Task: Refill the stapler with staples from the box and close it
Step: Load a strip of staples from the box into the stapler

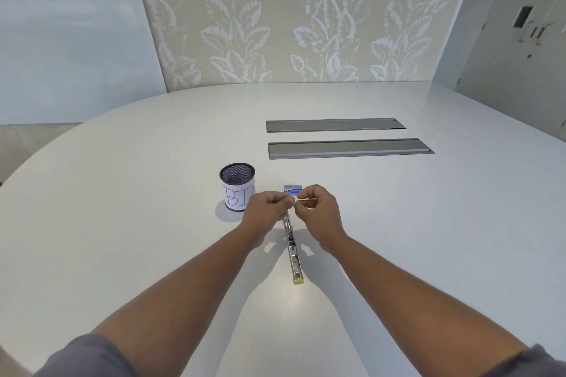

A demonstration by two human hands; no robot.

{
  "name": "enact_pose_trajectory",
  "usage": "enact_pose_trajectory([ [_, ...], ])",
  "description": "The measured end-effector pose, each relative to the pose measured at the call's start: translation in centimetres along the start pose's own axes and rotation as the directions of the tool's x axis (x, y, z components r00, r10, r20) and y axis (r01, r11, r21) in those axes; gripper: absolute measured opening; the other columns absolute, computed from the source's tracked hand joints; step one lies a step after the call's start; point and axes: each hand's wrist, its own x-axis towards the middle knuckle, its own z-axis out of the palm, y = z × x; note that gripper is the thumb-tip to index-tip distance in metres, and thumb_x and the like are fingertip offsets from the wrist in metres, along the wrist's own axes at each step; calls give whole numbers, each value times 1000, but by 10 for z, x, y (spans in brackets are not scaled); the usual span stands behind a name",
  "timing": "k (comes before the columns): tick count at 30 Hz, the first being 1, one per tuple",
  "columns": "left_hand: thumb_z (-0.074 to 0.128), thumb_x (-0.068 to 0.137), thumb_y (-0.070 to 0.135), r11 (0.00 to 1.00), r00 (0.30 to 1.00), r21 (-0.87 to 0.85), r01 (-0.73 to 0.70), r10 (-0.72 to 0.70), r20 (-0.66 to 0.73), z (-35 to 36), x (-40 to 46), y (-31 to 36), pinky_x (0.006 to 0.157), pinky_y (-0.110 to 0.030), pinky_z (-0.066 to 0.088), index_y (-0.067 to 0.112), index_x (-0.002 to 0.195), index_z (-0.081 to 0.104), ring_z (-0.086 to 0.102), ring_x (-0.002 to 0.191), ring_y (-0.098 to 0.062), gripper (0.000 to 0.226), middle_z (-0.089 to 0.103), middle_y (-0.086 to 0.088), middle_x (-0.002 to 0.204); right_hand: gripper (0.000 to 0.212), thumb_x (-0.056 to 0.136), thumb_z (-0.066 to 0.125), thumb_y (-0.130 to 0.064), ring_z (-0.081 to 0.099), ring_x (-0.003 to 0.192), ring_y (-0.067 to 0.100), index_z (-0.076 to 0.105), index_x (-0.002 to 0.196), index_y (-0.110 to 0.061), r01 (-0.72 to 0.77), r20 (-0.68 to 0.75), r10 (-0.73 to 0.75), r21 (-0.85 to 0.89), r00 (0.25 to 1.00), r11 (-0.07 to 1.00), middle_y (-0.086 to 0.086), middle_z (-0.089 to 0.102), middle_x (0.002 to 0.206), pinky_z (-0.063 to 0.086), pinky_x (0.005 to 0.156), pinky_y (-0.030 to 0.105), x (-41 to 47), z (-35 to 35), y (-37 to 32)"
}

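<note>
So furthest left of the grip there's a black mesh cup (237, 186) standing upright on the white worktop (122, 208), with a paper label hand-lettered "BIN" wrapped round it. Can't see anything inside it from this angle, just dark mesh.

Then the left hand (267, 208), fingers curled, thumb and forefinger pinching one end of a thin strip of staples (304, 199). The strip runs roughly sideways, left to right, over to the right hand (317, 208), which pinches it too, so both hands are closed on that one strip, held just above the worktop. It's too thin to make out much more than a pale line.

Just behind the grip, peeking over the knuckles, sits the little blue and white staple box (293, 189). Whether it's open or what's left in it, I can't tell.

Right under the grip and coming back toward the person lies the stapler (292, 251), swung open flat. Long axis runs near-to-far, shiny metal channel facing up, a yellow end (298, 280) pointing at the person, the far end tucked beneath the hands.

Off to the right and further back, two grey cable hatches (349, 148) are set flush in the worktop.
</note>
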Motion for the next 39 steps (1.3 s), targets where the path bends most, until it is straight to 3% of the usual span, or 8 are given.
enact_pose_trajectory([
  [4, 79, 84, 5, 994, 998, -99, 51, -47, 36, -2, 2, 4, 76, -25, 58, 7, 92, 75, 71, 81, -17, 9, 76, -8, 86, 17, 83, 69, 0, 65, 78, 6, 66, 85, -17, 52, 23, -52, 2, 998, 999, -4, 69, 84, 55, 71, 20, -2, 2, -3],
  [10, 75, 86, 1, 996, 998, -69, 63, -65, -22, -9, 3, -2, 67, -21, 56, 10, 87, 73, 68, 73, -14, 9, 74, -4, 79, 17, 82, 65, -3, 58, 71, 1, 68, 88, -19, 60, 20, -58, -135, 998, 989, -7, 68, 88, 49, 69, 14, -11, -4, 17],
  [14, 72, 88, 1, 996, 995, -44, 79, -81, -53, -14, 6, -8, 72, -24, 56, 8, 90, 72, 62, 71, -15, 7, 72, -10, 85, 9, 81, 70, -23, 49, 59, 6, 70, 90, -24, 3, 133, 20, -172, 991, 985, -7, 64, 76, 48, 63, 21, -19, -10, 33],
  [18, 71, 89, 2, 998, 996, 4, 66, -65, -59, -21, 9, -7, 68, -21, 56, 7, 90, 72, 62, 69, -15, 6, 71, -7, 80, 22, 70, 74, -44, 50, 58, 3, 69, 90, -35, 26, 188, 18, -228, 982, 973, -7, 67, 77, 47, 62, 20, -24, -8, 38],
  [23, 71, 89, 0, 990, 999, 139, 38, -33, -33, -28, 11, -6, 72, -27, 57, 7, 96, 71, 62, 73, -19, 10, 73, -11, 85, 13, 77, 72, -34, 61, 77, 5, 64, 84, -42, 147, 241, -53, -391, 969, 909, -16, 67, 81, 51, 73, 27, -27, -5, 43],
  [29, 78, 84, 2, 966, 999, 258, -24, 15, 33, -28, 3, -9, 72, -25, 53, 13, 89, 75, 61, 70, -12, 13, 74, -8, 81, 13, 78, 67, -36, 63, 86, 4, 71, 90, -33, 208, 231, -125, -380, 965, 901, -15, 68, 87, 53, 80, 32, -26, -7, 49],
  [35, 79, 83, 3, 961, 998, 269, -65, 58, 35, -30, 0, -13, 67, -17, 53, 13, 88, 77, 65, 66, -3, 11, 76, 4, 75, 14, 81, 68, -28, 64, 88, 3, 74, 93, -31, 242, 255, -152, -371, 955, 897, -16, 69, 89, 53, 79, 27, -22, -7, 52],
  [39, 78, 84, 6, 932, 996, 350, -92, 80, 48, -30, 0, -13, 69, -19, 55, 20, 86, 77, 67, 70, -3, 14, 77, 6, 76, 15, 81, 70, -23, 65, 88, 4, 75, 93, -32, 232, 255, -144, -360, 956, 904, -16, 70, 89, 53, 78, 27, -23, -7, 51],
])
